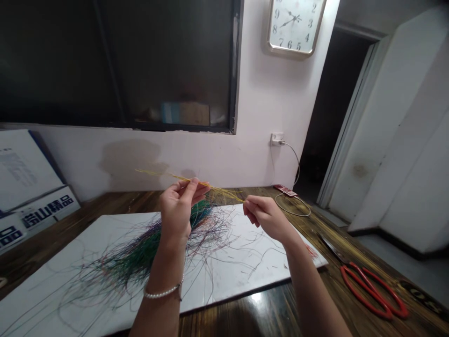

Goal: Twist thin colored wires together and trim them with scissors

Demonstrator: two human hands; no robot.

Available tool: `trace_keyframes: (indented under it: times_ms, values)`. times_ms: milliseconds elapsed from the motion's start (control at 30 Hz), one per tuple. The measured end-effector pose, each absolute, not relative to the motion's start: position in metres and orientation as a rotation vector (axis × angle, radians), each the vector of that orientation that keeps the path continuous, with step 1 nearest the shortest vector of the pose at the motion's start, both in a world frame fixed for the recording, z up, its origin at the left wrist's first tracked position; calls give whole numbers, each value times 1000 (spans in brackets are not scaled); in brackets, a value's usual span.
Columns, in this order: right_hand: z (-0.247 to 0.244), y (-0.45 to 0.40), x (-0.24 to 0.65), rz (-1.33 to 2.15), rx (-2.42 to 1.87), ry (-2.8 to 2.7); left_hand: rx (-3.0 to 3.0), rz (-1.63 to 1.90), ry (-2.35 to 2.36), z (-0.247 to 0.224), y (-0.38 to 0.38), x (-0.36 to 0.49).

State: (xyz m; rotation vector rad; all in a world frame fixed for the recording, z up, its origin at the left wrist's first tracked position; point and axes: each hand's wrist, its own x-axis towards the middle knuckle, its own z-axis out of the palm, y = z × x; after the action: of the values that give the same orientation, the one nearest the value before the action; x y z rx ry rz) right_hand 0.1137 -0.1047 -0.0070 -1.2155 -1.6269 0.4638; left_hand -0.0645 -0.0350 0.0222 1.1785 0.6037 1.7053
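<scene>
My left hand (pixel 184 199) pinches a thin bundle of yellow wires (pixel 224 191) between thumb and fingers, above the board. The loose ends stick out to the left past the fingers. At the right end of the yellow wires, my right hand (pixel 259 209) is closed on them with its fingertips. Below my hands a large tangle of green, blue, purple and red wires (pixel 140 250) lies on a white board (pixel 242 262). My left forearm hides part of the tangle.
Red-handled scissors (pixel 372 288) lie on the wooden table (pixel 245 316) at the right. A red power strip (pixel 286 190) with a cable is at the back, and orange wire pieces (pixel 311 252) lie near the board's right edge. White boxes (pixel 31 173) stand at the left.
</scene>
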Motion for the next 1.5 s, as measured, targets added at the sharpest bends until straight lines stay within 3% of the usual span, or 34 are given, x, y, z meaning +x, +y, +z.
trace_keyframes:
  times_ms: [333,633,767,1000,1233,1500]
  values:
    - [-5,-107,112,418,-1011,-1694,930,1536,511,24,-29,-68]
    - [0,-109,103,-197,-1031,-1172,1099,1563,592,14,-25,-58]
    - [4,-120,100,-112,-1073,-1372,1253,1445,619,11,-29,-50]
    - [-7,-114,97,354,-1344,-1678,1392,1383,629,8,-36,-40]
    - [-6,-109,100,151,-1422,-1678,1369,1343,613,8,-32,-44]
    - [-7,-107,118,258,-1471,-1656,1229,1381,579,14,-29,-55]
